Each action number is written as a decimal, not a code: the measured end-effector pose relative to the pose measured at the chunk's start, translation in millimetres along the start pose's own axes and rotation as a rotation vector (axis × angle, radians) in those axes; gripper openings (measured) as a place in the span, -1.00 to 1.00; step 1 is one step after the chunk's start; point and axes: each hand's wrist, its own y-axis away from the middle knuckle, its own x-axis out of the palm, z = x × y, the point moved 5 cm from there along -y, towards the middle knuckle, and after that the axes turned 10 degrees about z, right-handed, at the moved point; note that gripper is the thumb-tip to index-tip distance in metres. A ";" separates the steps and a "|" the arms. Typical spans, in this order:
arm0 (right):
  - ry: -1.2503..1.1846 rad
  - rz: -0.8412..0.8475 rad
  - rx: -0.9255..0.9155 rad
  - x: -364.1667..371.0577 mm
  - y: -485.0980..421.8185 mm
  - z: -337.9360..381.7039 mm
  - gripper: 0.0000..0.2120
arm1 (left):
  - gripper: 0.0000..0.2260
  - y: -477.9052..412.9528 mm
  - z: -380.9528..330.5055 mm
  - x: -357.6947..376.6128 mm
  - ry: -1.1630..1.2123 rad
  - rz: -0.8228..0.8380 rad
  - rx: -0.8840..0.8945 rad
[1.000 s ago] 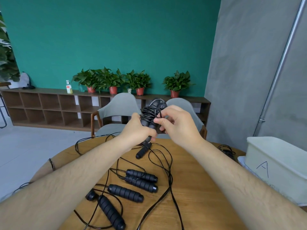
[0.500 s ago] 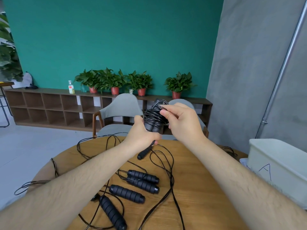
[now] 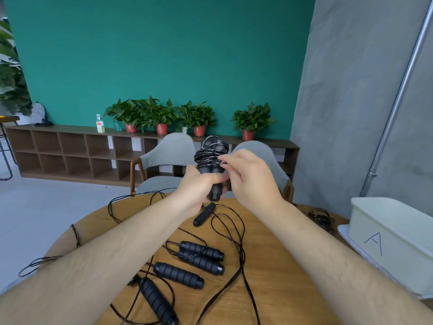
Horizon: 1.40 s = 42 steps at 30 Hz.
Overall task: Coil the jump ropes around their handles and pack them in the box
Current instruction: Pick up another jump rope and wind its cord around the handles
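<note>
Nearest on the round wooden table [image 3: 281, 289] lie loose black jump-rope handles [image 3: 178, 274] amid slack cord [image 3: 242, 259]; a white box [image 3: 398, 242] marked A stands to the right. Farther off, above the table, the left hand [image 3: 199, 186] grips an upright handle bundle [image 3: 215, 191] while the right hand [image 3: 248, 179] pinches its wound rope [image 3: 208, 158].

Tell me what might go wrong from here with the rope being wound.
The right hand only pinches the cord at the coiled bundle; if it slips before being tucked, the turns may spring loose from the handles gripped by the left hand. The loose ropes on the table cross each other, so lifting one may drag others.
</note>
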 end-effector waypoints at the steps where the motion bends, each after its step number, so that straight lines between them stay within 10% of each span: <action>1: 0.034 0.004 -0.019 1.5 0.9 1.5 -0.70 | -0.42 -0.5 -3.3 2.3 0.061 0.029 0.016; 8: 0.162 0.256 -0.097 16.6 1.1 5.5 -0.48 | -0.63 -1.3 -24.0 1.1 0.197 0.099 0.121; 17: -0.390 -0.027 0.158 6.1 -5.2 -10.1 -0.76 | -0.39 2.6 -24.6 2.2 0.246 0.152 0.164; 42: -0.273 -0.244 0.268 8.1 13.6 -13.9 -0.88 | -0.41 2.1 -12.8 21.9 0.259 0.178 0.128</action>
